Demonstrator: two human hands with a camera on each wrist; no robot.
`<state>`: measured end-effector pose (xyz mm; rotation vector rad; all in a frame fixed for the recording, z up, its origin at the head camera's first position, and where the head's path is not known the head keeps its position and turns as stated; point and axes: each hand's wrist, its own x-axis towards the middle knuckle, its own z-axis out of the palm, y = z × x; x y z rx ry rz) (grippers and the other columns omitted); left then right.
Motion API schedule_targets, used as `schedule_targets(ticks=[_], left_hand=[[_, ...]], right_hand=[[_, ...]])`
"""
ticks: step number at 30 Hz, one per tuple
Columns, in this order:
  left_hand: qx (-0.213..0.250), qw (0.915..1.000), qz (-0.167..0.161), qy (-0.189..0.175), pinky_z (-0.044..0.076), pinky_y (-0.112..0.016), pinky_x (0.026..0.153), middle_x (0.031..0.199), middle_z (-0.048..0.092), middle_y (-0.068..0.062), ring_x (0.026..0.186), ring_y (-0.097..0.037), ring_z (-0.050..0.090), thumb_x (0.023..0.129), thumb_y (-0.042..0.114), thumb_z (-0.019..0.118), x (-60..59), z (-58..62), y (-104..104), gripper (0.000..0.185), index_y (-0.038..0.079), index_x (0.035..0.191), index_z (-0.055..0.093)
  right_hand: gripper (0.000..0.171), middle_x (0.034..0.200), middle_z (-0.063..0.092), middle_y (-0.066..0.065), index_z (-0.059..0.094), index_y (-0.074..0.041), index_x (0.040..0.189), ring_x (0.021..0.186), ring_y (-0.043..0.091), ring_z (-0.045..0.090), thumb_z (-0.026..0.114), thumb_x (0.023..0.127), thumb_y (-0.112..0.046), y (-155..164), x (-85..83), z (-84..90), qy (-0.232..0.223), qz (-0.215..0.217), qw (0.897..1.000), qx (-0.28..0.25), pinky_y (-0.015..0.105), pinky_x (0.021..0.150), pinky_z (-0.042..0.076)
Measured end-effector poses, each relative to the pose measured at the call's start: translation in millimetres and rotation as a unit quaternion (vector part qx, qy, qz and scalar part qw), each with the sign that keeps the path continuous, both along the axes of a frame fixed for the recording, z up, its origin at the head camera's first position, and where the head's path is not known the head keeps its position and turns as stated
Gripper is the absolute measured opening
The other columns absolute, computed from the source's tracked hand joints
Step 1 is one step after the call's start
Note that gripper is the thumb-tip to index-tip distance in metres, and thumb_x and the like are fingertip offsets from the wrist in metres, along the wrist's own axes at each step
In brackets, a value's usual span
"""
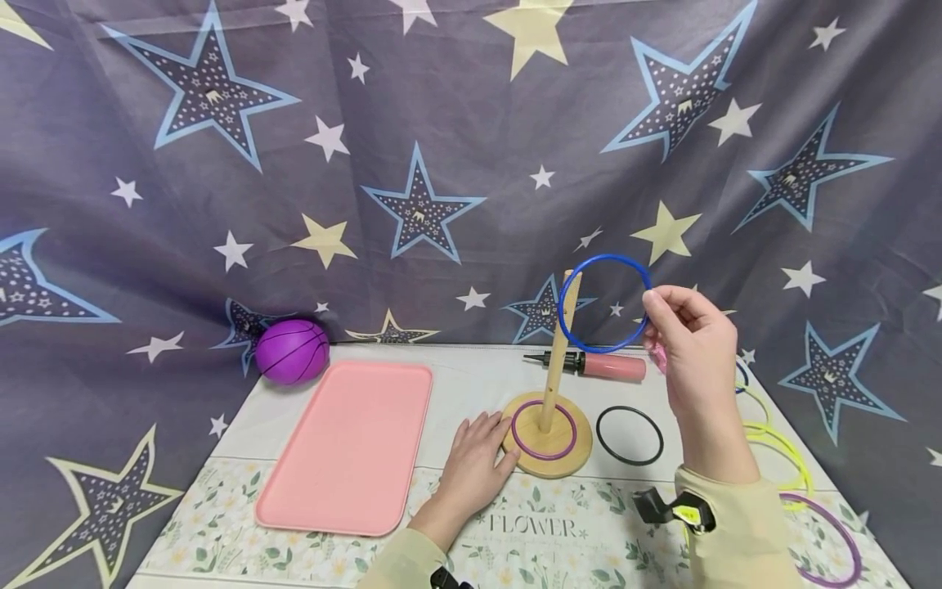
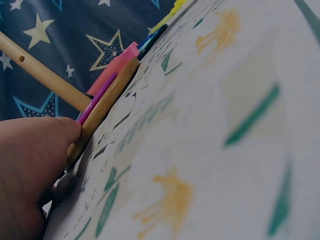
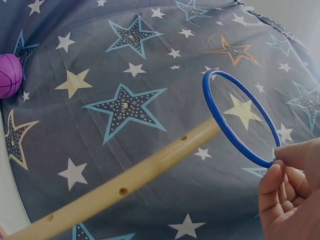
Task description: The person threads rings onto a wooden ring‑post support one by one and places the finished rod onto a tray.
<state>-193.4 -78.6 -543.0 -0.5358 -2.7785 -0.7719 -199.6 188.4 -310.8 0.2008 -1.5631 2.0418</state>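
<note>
My right hand (image 1: 695, 348) pinches a blue ring (image 1: 605, 351) by its right edge, raised beside the top of a wooden peg (image 1: 557, 360). In the right wrist view the blue ring (image 3: 240, 143) tilts near the peg's (image 3: 150, 167) tip; whether they touch I cannot tell. The peg stands upright on a round wooden base (image 1: 548, 469), and a purple ring (image 1: 524, 447) lies around its foot. My left hand (image 1: 477, 466) rests flat at the base's left edge, fingers extended. In the left wrist view, the thumb (image 2: 65, 130) is against the base (image 2: 107, 102).
A pink tray (image 1: 346, 450) and a purple ball (image 1: 292, 352) are on the left. Behind the peg lies a pink-and-black pump (image 1: 611, 366). A black ring (image 1: 630, 464) lies right of the base. Yellow rings (image 1: 798, 462) and another purple ring (image 1: 854, 544) lie at the far right.
</note>
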Motion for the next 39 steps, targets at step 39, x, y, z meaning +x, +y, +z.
schedule_targets(ticks=[39], left_hand=[[-0.008, 0.9999, 0.004, -0.008, 0.021, -0.063, 0.133, 0.166, 0.053, -0.016, 0.158, -0.040, 0.041, 0.112, 0.037, 0.064, -1.1, 0.4, 0.3, 0.057, 0.007, 0.160, 0.059]], right_hand=[[0.018, 0.082, 0.066, 0.001, 0.074, 0.005, 0.108, 0.064, 0.012, 0.059, 0.081, 0.103, -0.010, -22.7, -33.7, -57.3, -0.110, 0.017, 0.994, 0.016, 0.020, 0.058, 0.055]])
